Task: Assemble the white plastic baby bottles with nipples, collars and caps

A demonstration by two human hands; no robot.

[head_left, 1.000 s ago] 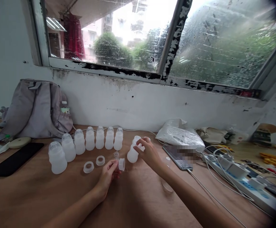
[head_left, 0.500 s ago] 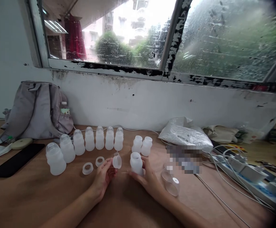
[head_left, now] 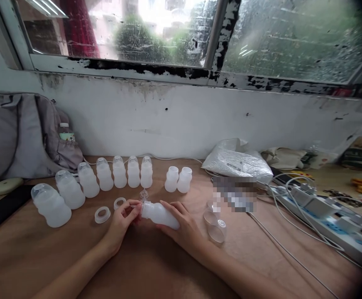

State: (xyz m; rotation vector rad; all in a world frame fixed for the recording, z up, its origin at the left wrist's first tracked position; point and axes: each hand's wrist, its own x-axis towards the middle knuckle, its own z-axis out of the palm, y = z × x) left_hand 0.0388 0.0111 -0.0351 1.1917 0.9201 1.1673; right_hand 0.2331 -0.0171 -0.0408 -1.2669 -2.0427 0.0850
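My right hand is wrapped round a frosted white baby bottle, tipped on its side with its mouth toward the left. At that mouth my left hand pinches a clear bottle nipple, mostly hidden by the fingers. Just behind the bottle's mouth is another clear nipple-shaped piece. Two translucent collar rings lie beside my left hand, one of them partly behind it. Right of my right hand are clear dome caps.
Capped bottles stand in a curved row at the back left. Two uncapped bottles are behind my right hand. A grey backpack, a silvery bag and a power strip with cables surround the work area.
The bottle has gone from upright to tilted, its mouth turned left. My left hand has brought the clear nipple against the bottle's mouth. The camera view has shifted down and right.
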